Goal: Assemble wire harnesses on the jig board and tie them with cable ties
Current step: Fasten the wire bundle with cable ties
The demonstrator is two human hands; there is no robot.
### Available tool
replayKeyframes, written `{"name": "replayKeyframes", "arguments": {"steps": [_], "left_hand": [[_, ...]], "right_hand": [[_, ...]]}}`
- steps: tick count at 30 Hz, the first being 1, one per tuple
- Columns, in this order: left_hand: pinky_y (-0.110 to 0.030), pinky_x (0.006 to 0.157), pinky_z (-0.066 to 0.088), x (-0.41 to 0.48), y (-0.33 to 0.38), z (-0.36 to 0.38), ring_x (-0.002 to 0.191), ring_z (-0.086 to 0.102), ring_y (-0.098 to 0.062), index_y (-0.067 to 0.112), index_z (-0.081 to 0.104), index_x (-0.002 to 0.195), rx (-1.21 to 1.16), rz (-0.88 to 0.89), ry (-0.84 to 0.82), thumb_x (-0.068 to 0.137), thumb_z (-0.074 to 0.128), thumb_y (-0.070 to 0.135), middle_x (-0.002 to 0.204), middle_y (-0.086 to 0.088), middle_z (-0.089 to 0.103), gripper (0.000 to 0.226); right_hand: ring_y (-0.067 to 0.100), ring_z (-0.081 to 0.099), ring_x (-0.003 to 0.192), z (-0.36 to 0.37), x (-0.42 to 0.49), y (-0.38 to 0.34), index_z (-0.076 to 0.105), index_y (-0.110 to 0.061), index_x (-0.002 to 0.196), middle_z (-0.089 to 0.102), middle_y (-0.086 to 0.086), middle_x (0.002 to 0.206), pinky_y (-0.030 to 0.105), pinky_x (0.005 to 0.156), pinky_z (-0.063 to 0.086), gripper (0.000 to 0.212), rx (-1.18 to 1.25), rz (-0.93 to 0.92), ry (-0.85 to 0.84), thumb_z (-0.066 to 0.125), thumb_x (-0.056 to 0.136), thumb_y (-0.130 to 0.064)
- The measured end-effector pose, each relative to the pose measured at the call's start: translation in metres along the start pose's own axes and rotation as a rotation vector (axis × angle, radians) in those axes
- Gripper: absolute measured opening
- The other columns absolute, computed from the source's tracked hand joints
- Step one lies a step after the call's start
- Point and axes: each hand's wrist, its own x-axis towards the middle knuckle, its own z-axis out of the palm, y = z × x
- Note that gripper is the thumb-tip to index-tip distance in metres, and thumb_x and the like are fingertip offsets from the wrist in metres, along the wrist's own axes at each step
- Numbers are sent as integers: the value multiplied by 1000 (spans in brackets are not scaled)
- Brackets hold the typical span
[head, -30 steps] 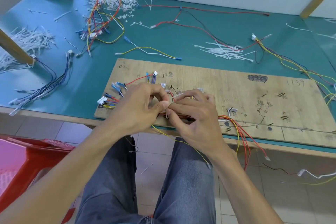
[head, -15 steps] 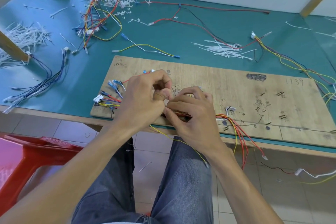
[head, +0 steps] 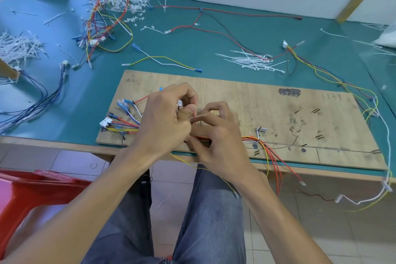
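Closely, left grip [head: 165, 122] pinching cable tie [head: 198, 116], right grip [head: 216, 141] pinching harness [head: 250, 140]

One jig board [head: 278, 113], one wire harness [head: 254, 140] on it, one left hand [head: 162, 123], one right hand [head: 220, 146], one red stool [head: 32, 191], cable ties [head: 250, 62] beyond counting.

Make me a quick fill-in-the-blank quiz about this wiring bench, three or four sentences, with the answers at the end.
1. The left hand pinches a cable tie and the right hand grips the wire harness over a jig board made of ____.
2. The number handwritten near the board's far right corner reads ____.
3. The plastic stool at lower left is ____.
4. The loose cable ties beyond the board are ____.
Missing words: wood; 1134; red; white.
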Motion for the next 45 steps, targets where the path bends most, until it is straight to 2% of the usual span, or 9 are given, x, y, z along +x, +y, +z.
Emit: {"name": "replayKeyframes", "arguments": {"steps": [5, 11, 16, 20, 25, 30, 34, 41, 45], "left_hand": [[-30, 74, 51, 9, 4, -16, 76, 64, -11, 27, 65, 92, 66, 81, -137, 93, 67, 31, 80, 12, 70, 5], [-39, 73, 54, 7, 9, -16, 81, 63, -19, 31, 69, 94, 425, 102, -291, 92, 25, 84, 70, 10, 66, 69], [-39, 67, 50, 5, 5, -10, 81, 63, -29, 26, 69, 88, 539, 129, -237, 90, 5, 89, 62, 2, 60, 90], [-38, 64, 42, -1, 2, -5, 85, 65, -30, 29, 71, 94, 662, 176, -210, 83, 5, 93, 72, -2, 65, 93], [-36, 62, 36, 8, 5, -7, 86, 65, -32, 29, 72, 99, 690, 139, -243, 76, 18, 94, 62, 4, 43, 87], [-35, 65, 47, 2, 1, -5, 79, 65, -23, 28, 67, 87, 704, 155, -245, 79, 24, 94, 76, 6, 67, 80], [-36, 67, 52, -2, 1, -3, 74, 64, -21, 27, 68, 85, 706, 166, -228, 76, 25, 97, 74, 8, 67, 83], [-35, 64, 43, 0, 2, -5, 71, 61, -21, 27, 68, 81, 766, 169, -230, 75, 21, 98, 69, 9, 62, 86], [-35, 62, 39, -1, 4, -5, 74, 60, -22, 27, 67, 80, 763, 167, -238, 74, 21, 98, 71, 8, 62, 85]], "right_hand": [[27, 50, 106, -1, -5, -5, 81, -22, 92, 70, -13, 110, 47, 88, 43, 9, 113, 14, 193, 85, 86, -26], [29, 60, 103, -21, -5, -17, 80, -9, 99, 69, 2, 105, 41, 86, 50, 12, 203, 143, 413, 82, 88, -15], [19, 66, 102, -56, 26, 1, 80, -16, 103, 72, -5, 104, 25, 92, 48, 14, 210, 108, 351, 83, 89, -17], [2, 66, 82, -73, 74, 65, 80, -24, 97, 76, -12, 94, 25, 83, 51, 9, 153, 479, 291, 75, 93, -16], [26, 67, 107, -78, 115, 133, 79, -20, 119, 75, 3, 114, 39, 100, 51, 24, -246, 591, -24, 74, 96, -25], [29, 69, 98, -63, 130, 144, 82, -22, 96, 77, 2, 100, 35, 80, 53, 9, -301, 550, -45, 76, 92, -18], [31, 64, 100, -60, 132, 147, 76, -14, 92, 72, 7, 103, 38, 84, 50, 7, -361, 470, -117, 72, 95, -10], [26, 58, 90, -67, 130, 146, 73, -9, 94, 74, 5, 91, 28, 74, 31, 7, -162, 373, 189, 68, 98, -6], [21, 63, 78, -78, 133, 149, 72, -9, 91, 75, 4, 85, 26, 75, 39, 3, -123, 390, 245, 73, 94, -7]]}}
